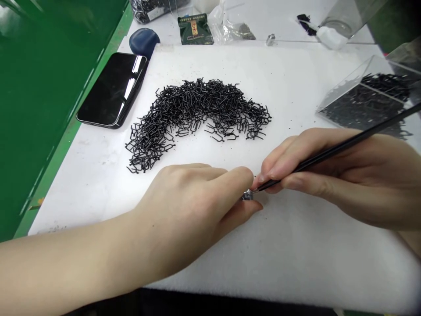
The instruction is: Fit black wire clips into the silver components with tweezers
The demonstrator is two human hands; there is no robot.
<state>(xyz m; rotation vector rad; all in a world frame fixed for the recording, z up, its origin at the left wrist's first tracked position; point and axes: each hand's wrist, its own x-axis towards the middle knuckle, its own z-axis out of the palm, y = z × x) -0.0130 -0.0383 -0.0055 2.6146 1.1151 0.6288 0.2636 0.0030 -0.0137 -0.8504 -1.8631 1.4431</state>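
Note:
My left hand (194,206) rests on the white mat (289,250) with thumb and forefinger pinched on a small metal part (247,195). My right hand (342,175) grips long black tweezers (345,145) like a pen; their tip touches that small part. Behind both hands a curved heap of small black wire clips (200,114) lies on the mat.
A black phone (113,90) lies at the mat's left edge, beside a green surface (42,87). A clear plastic box (368,96) holding more black clips stands at the right. At the back are a dark blue pad (144,41), a green packet (194,29) and plastic bags (230,22).

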